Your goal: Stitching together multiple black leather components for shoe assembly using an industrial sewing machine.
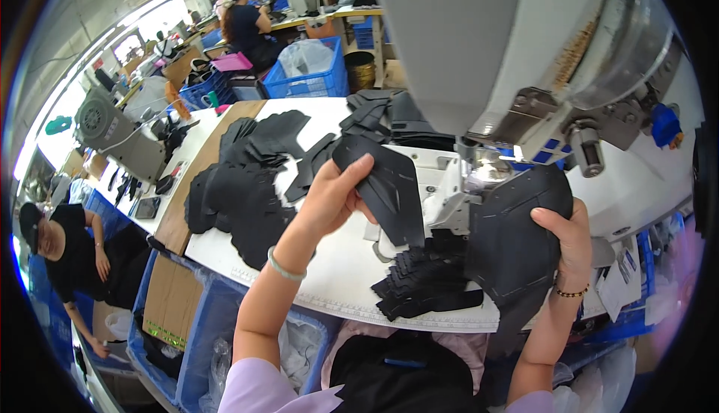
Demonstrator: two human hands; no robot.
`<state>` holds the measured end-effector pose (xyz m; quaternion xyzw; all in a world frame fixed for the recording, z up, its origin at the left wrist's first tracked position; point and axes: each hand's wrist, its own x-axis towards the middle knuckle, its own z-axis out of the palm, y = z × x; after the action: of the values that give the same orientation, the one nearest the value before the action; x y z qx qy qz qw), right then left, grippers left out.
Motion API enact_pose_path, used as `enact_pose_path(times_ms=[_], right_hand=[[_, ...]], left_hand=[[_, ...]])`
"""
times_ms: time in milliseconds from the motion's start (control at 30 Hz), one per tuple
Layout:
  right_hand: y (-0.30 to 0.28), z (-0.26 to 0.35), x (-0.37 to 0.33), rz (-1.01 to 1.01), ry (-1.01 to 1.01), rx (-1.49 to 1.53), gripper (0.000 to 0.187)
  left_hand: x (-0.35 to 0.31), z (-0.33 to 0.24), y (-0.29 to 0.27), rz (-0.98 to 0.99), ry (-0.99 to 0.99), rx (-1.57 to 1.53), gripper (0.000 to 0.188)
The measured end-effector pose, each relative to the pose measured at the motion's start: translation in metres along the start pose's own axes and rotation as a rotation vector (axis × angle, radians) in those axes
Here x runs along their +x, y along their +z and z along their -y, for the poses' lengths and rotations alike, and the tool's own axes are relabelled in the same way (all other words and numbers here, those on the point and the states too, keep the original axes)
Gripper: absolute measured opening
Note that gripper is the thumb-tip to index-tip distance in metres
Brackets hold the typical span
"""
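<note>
Pinching a layered black panel (402,197) near the centre of the view with the left grip (338,194), with thumb on top and fingers curled beneath, probably to steady the thin piece and leave its lower end uncovered. Clasping a larger, seamed black piece (513,226) toward 3 o'clock with the right grip (571,237), by the outer edge with thumb on the face, likely to keep most of the surface in sight; impossible to tell the lie of the fingers behind. Held close to a grey-white sewing machine (472,46) at 1 o'clock. Showing at 5 o'clock on the white bench (344,282) a pile of overlapping black strips (427,282), perhaps fanned for easy separation, and at 9 o'clock, near the left grip, a broad spread of black cut panels (243,196), apparently grouped clear of the machine.
</note>
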<state>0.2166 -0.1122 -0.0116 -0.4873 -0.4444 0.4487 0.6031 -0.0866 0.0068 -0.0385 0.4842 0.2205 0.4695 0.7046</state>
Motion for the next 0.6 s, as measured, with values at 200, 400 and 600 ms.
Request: enact_pose_path(times_ms=[200,400,600], right_hand=[[0.003,0.001,0.007,-0.001,0.025,0.101,0.019],[0.008,0.001,0.025,0.045,0.003,0.106,0.019],[0.007,0.001,0.027,-0.013,0.019,0.134,0.015]], left_hand=[[-0.002,0.018,0.053,-0.022,-0.018,-0.083,0.023],[0.016,0.026,0.062,-0.101,-0.013,-0.056,0.014],[0.029,0.022,0.066,-0.072,0.053,-0.036,0.019]])
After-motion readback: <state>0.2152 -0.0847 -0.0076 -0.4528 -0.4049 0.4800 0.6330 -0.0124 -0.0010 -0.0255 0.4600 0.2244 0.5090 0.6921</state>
